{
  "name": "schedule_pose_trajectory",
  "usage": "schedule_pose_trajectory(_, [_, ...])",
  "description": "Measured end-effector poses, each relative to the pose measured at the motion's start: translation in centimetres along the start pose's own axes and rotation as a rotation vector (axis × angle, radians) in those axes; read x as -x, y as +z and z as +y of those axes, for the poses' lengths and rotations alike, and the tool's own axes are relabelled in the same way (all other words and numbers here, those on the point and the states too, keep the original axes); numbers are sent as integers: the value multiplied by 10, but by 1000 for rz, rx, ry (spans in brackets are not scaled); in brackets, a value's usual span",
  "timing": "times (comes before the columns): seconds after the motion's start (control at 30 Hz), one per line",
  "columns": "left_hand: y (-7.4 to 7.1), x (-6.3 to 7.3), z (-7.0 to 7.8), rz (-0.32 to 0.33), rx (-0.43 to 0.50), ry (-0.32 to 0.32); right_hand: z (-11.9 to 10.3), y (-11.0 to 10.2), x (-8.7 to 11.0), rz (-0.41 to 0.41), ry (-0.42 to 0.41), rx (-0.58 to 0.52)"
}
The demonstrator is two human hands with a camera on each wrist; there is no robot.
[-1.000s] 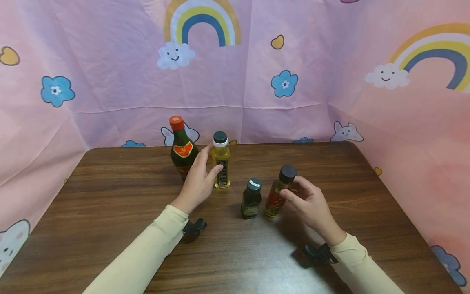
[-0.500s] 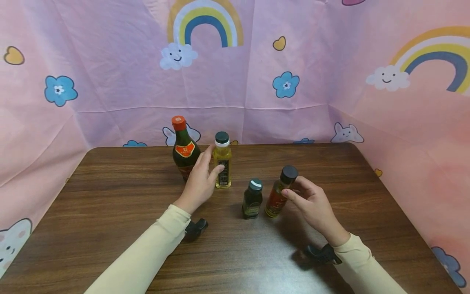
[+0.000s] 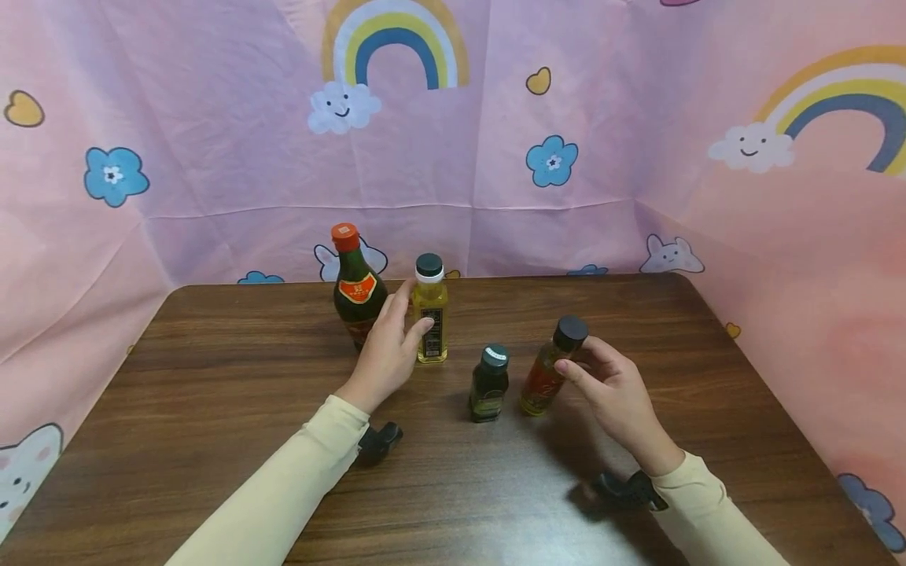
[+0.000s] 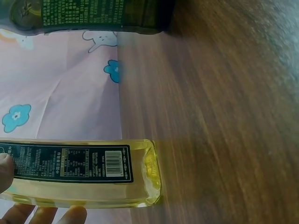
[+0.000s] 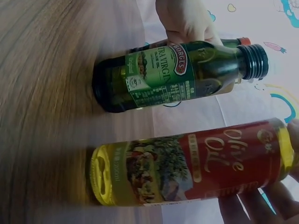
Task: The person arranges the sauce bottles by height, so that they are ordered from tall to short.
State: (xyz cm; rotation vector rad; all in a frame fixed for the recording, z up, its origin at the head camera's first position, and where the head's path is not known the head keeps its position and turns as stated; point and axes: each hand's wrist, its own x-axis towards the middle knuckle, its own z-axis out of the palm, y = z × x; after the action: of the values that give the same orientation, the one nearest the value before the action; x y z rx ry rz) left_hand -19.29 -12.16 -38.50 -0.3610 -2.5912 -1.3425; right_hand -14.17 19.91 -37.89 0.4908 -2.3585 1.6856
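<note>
Gripping — L fingers (image 3: 398,302) yellow btl (image 3: 436,338), R fingers (image 3: 600,348) red-label btl (image 3: 543,384) — wood tbl (image 3: 212,369), pink cloth (image 3: 425,173) behind.

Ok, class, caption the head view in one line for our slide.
Left grip holds the yellow bottle, right grip the black-capped bottle; the small dark bottle stands between them.

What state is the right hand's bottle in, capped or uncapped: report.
Capped: the head view shows a black cap on the red-labelled bottle in the right hand.
</note>
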Motion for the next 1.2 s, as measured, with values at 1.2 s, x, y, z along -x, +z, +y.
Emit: schedule_pose_trajectory(1.2, [0,1,0,-3,-34,10,10,56,-90,-57,-42,-66])
